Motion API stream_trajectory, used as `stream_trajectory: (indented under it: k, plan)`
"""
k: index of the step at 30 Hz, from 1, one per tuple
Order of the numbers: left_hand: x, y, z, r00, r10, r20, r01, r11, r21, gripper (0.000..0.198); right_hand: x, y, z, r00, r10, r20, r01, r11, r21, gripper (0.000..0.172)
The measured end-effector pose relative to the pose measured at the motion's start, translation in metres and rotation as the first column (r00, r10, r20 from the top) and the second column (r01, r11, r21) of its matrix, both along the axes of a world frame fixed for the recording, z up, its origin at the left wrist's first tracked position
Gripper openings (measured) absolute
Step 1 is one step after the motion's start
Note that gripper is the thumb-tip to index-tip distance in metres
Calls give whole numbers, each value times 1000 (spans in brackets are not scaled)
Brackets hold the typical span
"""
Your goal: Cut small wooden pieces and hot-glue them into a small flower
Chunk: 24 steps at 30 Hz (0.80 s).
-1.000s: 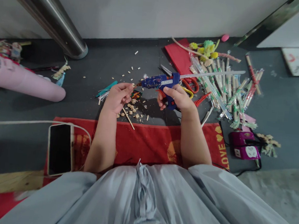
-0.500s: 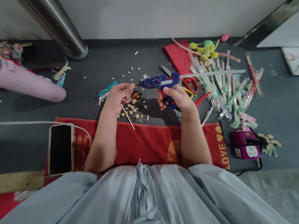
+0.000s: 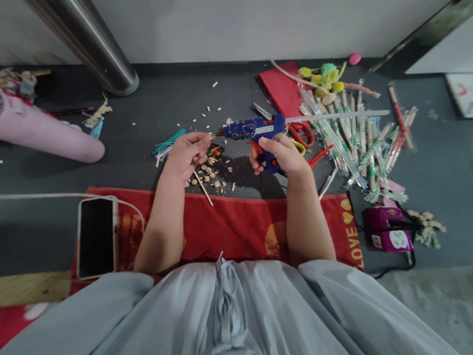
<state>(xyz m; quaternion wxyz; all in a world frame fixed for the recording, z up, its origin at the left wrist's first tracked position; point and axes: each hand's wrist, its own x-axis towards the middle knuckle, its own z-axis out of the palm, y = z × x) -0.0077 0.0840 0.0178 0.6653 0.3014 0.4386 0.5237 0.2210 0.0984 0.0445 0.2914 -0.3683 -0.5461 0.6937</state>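
Note:
My right hand [image 3: 278, 153] is wrapped round the handle of a blue hot glue gun [image 3: 252, 129], a long clear glue stick [image 3: 338, 117] poking out of its back. The nozzle points left, at the fingertips of my left hand [image 3: 188, 153]. Those fingers are pinched together on something small and pale, mostly hidden by them; I cannot make out its kind. Below the nozzle lie many short pieces of wooden stick [image 3: 209, 172] and a longer thin stick [image 3: 203, 188]. Teal and white strips [image 3: 168, 146] lie just left of my left hand.
Scissors with red handles [image 3: 303, 133] lie behind the glue gun, near wrapped stick bundles [image 3: 353, 136] and red paper [image 3: 283, 84]. A phone [image 3: 97, 236] rests on the red towel [image 3: 231, 227]. A pink bottle [image 3: 44, 128] is at left, a purple power block [image 3: 386, 230] at right.
Both hands and the glue gun hold almost the same place, nozzle still at the left fingertips. Only the camera's view has shifted very slightly.

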Motion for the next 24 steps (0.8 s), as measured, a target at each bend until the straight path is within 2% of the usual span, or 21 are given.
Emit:
stream_trajectory:
  k: [4,17,24]
  plan:
    - [0,0,-1,1000,8,-10,-8,1000,-6,18,1,1,-3,1000,29,-11,-29,1000,8,41]
    - [-1,0,-1,1000,-2,2,2,1000,19,20,2,0,-1,1000,-8,26,8,1000,1,41]
    - [-1,1,-3,1000,4,31,-5,1000,14,21,2,0,-3,1000,19,-8,-19,1000,15,39]
